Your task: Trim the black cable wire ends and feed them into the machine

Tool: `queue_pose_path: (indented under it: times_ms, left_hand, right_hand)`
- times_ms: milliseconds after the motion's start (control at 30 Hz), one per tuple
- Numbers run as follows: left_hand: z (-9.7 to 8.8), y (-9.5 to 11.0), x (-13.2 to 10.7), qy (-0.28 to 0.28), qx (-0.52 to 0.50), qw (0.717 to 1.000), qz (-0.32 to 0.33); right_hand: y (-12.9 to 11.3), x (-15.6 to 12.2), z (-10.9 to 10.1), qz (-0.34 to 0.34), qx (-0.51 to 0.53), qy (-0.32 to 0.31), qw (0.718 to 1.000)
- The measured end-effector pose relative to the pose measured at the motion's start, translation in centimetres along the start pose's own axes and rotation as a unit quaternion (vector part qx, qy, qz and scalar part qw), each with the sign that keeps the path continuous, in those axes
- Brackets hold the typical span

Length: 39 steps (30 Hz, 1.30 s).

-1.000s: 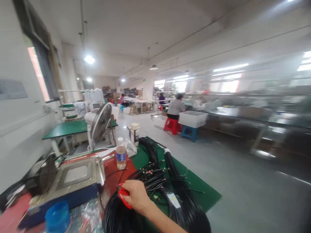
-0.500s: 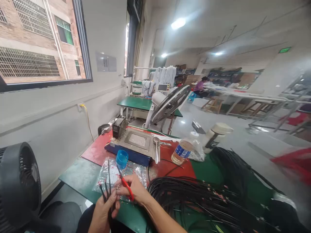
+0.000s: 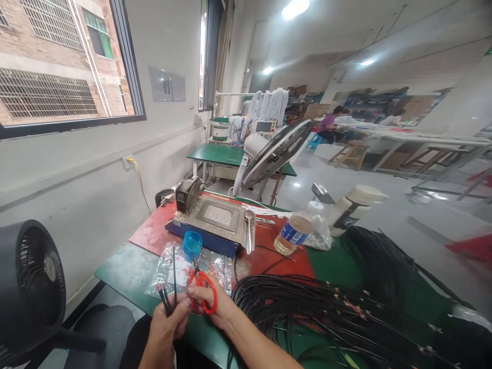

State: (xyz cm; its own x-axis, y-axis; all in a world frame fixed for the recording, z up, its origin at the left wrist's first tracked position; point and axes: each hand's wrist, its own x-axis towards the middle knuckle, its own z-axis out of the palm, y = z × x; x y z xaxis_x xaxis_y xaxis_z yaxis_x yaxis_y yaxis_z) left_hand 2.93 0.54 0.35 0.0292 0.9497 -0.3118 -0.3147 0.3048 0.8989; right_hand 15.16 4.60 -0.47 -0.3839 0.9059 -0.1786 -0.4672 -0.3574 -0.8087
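My left hand (image 3: 166, 323) is closed around a few thin black wires (image 3: 171, 287) that stick up from its fingers, low in the picture at the near table edge. Just to its right my right hand (image 3: 210, 303) grips red-handled scissors (image 3: 200, 289), blades pointing up and away from me, close beside the wires. Both hands hover over a clear plastic bag (image 3: 172, 266) lying on the green table (image 3: 123, 266). A big heap of black cables (image 3: 326, 318) with small red-tipped ends spreads over the table to the right of my right arm.
Behind the bag stand a blue cup (image 3: 192, 244), a blue-based metal machine (image 3: 215, 223) on a red mat, a water bottle (image 3: 294, 234) and a white jar (image 3: 355, 202). A black fan (image 3: 31, 287) stands at left, a white fan (image 3: 277, 151) behind. A person sits far back.
The view swung left from the workshop floor to the bench by the window. My left hand came into view holding wires, and the scissors moved from the cable heap over to them.
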Motion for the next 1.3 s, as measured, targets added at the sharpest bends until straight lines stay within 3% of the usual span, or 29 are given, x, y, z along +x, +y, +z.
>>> queue_pose_path:
  times_ms: [300,533,767,833,900,933,1000,1100,1167,1300]
  left_hand:
    - [0.3,0.2,-0.5,0.029,-0.056,0.998,-0.011]
    - [-0.2,0.2,-0.5,0.062,-0.028,0.998,0.000]
    - [-0.3,-0.3,-0.4,0.051,-0.029,0.998,-0.009]
    - [-0.3,-0.3,-0.4,0.063,-0.042,0.997,-0.009]
    - [-0.6,-0.2,-0.2,0.086,-0.059,0.995,-0.003]
    - [-0.7,-0.1,-0.2,0.099,-0.067,0.993,0.002]
    - [-1.2,0.1,-0.1,0.124,-0.080,0.989,0.013]
    - [-1.9,0.6,-0.1,0.146,-0.089,0.985,0.029]
    - [-2.3,0.8,-0.1,0.141,-0.090,0.985,0.039]
    - [-2.6,0.9,-0.2,0.122,-0.081,0.988,0.043]
  right_hand:
    - [-1.1,0.4,-1.1,-0.028,-0.013,0.006,1.000]
    - [-0.6,0.4,-1.3,0.009,-0.086,-0.006,0.996]
    - [-0.5,0.3,-1.2,-0.015,-0.110,-0.012,0.994]
    - [-0.8,0.2,-1.1,-0.045,-0.163,-0.003,0.986]
    - [-1.2,0.0,-0.9,-0.121,-0.284,0.012,0.951]
    - [-1.4,-0.1,-0.8,-0.173,-0.360,0.016,0.917]
    - [-1.5,-0.5,-0.5,-0.267,-0.499,0.012,0.824]
    - [-1.1,-0.8,-0.4,-0.326,-0.624,0.012,0.710]
    - [-0.8,-0.8,-0.5,-0.336,-0.669,0.023,0.662]
    - [-0.4,-0.6,-1.0,-0.369,-0.711,0.033,0.598]
